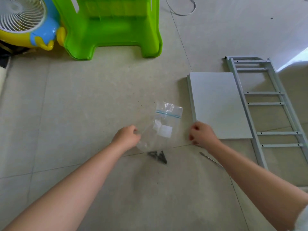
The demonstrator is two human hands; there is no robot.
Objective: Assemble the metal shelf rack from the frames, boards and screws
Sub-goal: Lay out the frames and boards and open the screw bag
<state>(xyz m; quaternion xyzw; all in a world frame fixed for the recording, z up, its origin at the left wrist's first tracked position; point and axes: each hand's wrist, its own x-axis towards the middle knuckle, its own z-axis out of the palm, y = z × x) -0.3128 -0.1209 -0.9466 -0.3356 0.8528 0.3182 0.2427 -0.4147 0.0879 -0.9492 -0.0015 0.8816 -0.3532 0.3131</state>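
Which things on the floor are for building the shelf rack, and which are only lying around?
For the rack:
- white boards
- metal frames
- screws
- plastic bag, held by left hand
- slim tool

Lying around:
- green stool
- fan
- cable

You are in a home: pale tiled floor [83, 97], green plastic stool [113, 27], small colourful fan [21, 15].

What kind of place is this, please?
Probably a room in a home: a tiled floor, a green plastic stool beside a child-style fan, and shelf parts laid out for assembly.
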